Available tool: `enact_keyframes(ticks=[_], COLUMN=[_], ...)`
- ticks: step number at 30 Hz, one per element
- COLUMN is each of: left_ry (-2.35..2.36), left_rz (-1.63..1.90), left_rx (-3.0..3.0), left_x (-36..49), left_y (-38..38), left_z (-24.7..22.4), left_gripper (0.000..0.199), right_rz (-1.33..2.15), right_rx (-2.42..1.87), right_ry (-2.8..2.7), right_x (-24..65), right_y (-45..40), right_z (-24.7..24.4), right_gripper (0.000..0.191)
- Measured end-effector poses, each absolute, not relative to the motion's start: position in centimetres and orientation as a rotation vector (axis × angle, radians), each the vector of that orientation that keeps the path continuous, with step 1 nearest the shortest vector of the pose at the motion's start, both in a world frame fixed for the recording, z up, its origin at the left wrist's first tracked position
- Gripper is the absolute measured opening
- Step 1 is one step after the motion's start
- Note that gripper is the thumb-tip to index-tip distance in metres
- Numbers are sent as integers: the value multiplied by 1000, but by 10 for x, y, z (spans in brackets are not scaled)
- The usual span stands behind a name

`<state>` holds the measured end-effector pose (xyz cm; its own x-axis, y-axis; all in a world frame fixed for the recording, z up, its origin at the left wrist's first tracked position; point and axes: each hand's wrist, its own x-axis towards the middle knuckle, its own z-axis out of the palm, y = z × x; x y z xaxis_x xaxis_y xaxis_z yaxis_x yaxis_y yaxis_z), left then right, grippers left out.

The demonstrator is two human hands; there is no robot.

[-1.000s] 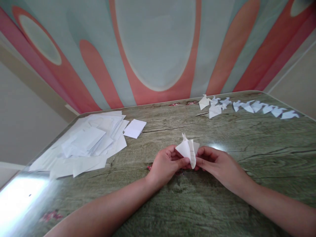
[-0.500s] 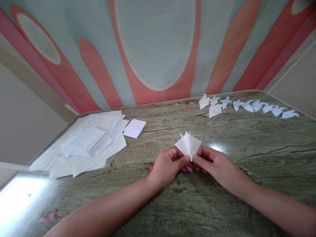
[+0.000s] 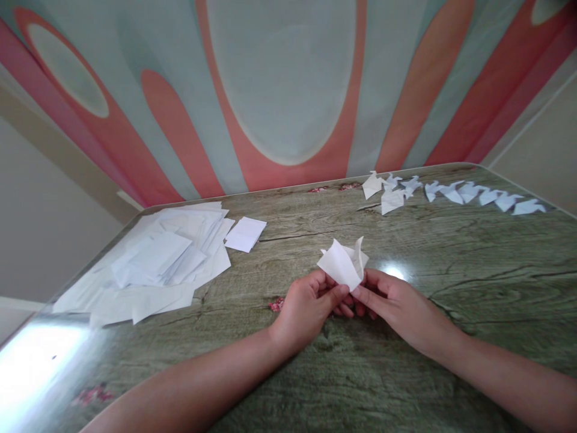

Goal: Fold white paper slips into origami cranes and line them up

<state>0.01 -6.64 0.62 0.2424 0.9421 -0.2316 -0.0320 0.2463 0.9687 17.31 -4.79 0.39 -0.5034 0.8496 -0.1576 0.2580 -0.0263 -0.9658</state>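
Between my two hands is a piece of folded white paper, its flaps partly spread and its points standing up. My left hand pinches its lower left corner between thumb and fingers. On the other side my right hand grips the lower right corner the same way, the two thumb tips nearly meeting at the bottom. Some fingertips are hidden behind the paper. Both hands are just above the wood-grain table.
A wide pile of white paper sheets covers the table's left side, with a small folded paper square beside it. Several folded paper birds stand in a row at the back right. A patterned wall rises behind the table.
The paper's flaps have opened out: the narrow central fold has spread, and a curled flap now stands at the right. Both hands have stayed in nearly the same place.
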Motion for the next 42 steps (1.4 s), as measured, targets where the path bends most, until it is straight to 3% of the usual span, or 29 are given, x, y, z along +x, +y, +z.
enact_keyframes(ticks=[7, 15, 19, 24, 29, 33, 37, 42], left_ry=[1102, 993, 1011, 967, 1077, 1107, 1080, 1278], left_rz=[922, 721, 769, 701, 660, 704, 703, 726], left_rx=[1132, 1148, 1107, 1214, 1403, 1292, 1281, 1404], left_x=[0, -6, -8, -11, -13, -14, -15, -17], left_y=[-68, -64, -63, -64, -67, -66, -67, -69], left_z=[6, 13, 11, 17, 14, 6, 7, 8], left_gripper=[18, 11, 24, 20, 17, 27, 17, 20], right_rz=[1603, 1742, 1738, 1770, 1609, 1582, 1644, 1428], right_rx=[-1110, -1066, -1077, -1026, -1145, -1185, -1179, -1266], right_ry=[-1765, -1625, -1675, -1640, -1743, -1776, -1733, -1841], right_x=[175, 177, 176, 175, 176, 176, 175, 177], right_y=[-46, -46, -46, -48, -50, -50, -51, -52], right_z=[1, -4, -4, 3, 7, 9, 13, 14], right_gripper=[23, 26, 29, 25, 23, 23, 20, 25])
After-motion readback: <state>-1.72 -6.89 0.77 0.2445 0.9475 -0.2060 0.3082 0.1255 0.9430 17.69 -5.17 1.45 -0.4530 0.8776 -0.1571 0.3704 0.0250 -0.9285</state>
